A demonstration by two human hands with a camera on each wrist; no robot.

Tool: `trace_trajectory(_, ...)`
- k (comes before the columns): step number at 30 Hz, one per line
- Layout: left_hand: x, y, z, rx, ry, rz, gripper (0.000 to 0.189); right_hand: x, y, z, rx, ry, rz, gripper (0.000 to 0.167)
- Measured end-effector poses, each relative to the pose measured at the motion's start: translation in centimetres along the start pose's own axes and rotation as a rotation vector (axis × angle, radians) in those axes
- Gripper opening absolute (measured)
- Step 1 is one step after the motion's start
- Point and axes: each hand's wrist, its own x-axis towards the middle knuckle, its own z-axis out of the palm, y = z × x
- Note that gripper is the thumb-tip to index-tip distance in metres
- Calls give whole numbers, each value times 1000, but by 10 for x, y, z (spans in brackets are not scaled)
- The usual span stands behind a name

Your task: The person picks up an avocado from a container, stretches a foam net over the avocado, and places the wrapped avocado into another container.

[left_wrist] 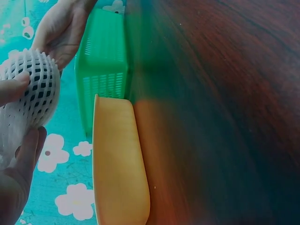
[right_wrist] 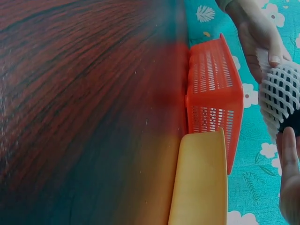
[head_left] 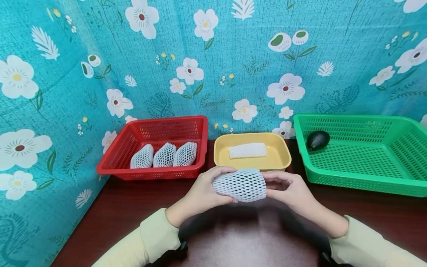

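Over the table, both hands are on a white foam net sleeve (head_left: pixel 242 185) with a dark fruit (right_wrist: pixel 291 120) inside, its dark end showing at the sleeve's opening in the right wrist view. The left hand (head_left: pixel 204 190) grips the sleeve round its left part, thumb below and fingers above. At the open right end the right hand (head_left: pixel 293 191) pinches the rim, thumb and fingers bent on either side. Beyond the hands, a yellow tray (head_left: pixel 218 155) holds a flat white foam net sleeve (head_left: pixel 247 150).
A red basket (head_left: pixel 150 172) at back left holds several netted fruits (head_left: pixel 164 155). At back right stands a green basket (head_left: pixel 360 178) with one dark, avocado-like fruit (head_left: pixel 318 140) in its left corner. A flowered blue cloth (head_left: pixel 213 74) hangs behind the dark wood table (head_left: pixel 140 207).
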Motion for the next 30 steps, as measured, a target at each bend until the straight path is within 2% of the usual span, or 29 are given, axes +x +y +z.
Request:
trace_trajectory(5, 2, 1, 0, -2, -24, -1, 72, -1, 0, 1, -50, 15, 10, 37)
trace_trajectory(11, 2, 2, 1, 42, -33, 23, 73, 0, 1, -1, -103, -1, 20, 35)
trace_trajectory(19, 1, 2, 2, 46, 12, -16, 71, -2, 4, -4, -103, -2, -17, 38)
trace_trajectory(25, 0, 3, 0, 80, -2, 20, 71, -5, 3, -2, -69, 27, -71, 34)
trace_trajectory(30, 0, 4, -1, 93, -19, 33, 75, -4, 4, -1, -113, 61, -96, 32)
